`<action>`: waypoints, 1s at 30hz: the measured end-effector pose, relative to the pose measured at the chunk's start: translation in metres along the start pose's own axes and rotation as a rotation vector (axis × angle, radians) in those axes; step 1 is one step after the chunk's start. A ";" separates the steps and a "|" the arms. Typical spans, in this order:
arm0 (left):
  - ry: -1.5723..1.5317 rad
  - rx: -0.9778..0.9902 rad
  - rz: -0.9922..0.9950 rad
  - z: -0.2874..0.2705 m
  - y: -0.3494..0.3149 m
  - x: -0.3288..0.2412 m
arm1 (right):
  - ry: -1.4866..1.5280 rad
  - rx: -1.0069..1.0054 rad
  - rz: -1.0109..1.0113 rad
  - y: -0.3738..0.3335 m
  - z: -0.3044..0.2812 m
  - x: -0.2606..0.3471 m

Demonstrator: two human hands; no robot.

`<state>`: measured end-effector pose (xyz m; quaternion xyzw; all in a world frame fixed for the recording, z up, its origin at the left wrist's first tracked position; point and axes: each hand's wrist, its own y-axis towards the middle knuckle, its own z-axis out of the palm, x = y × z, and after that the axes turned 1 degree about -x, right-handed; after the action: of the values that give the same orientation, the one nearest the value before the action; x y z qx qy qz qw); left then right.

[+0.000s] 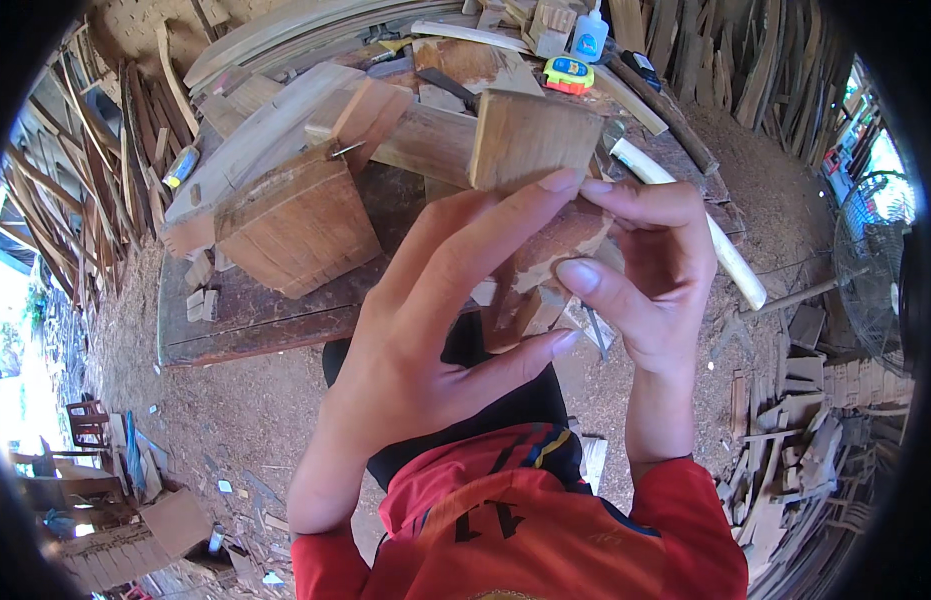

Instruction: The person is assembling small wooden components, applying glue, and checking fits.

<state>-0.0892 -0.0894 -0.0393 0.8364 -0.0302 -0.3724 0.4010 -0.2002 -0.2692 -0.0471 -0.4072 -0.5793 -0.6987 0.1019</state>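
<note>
A small wooden piece (533, 140) made of flat boards joined at an angle is held up in front of me. My left hand (435, 320) wraps around its lower part from the left, thumb stretched up to its top board. My right hand (650, 265) pinches the same piece from the right with thumb and fingers. The lower end of the piece (545, 255) shows a pale worn patch between my two hands. Both hands hover above the near edge of a dark wooden workbench (255, 310).
On the bench stand a wooden box-like block (295, 220), several boards, a yellow tape measure (568, 72), a white glue bottle (589, 32) and a pale curved stick (725, 250). Wood scraps pile up at right and left. A fan (870, 270) stands at right on the sawdust floor.
</note>
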 end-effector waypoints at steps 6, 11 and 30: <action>0.120 0.054 0.007 -0.008 0.001 -0.003 | -0.079 0.053 -0.022 0.002 0.003 0.001; 0.040 0.006 -0.032 -0.005 -0.004 -0.001 | -0.127 0.082 -0.046 0.006 0.006 0.005; -0.845 -0.140 -0.156 -0.012 -0.025 0.019 | -0.139 -0.065 -0.029 0.009 0.018 0.016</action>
<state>-0.0736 -0.0711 -0.0633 0.5812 -0.1030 -0.7123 0.3798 -0.1967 -0.2504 -0.0291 -0.4494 -0.5676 -0.6887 0.0381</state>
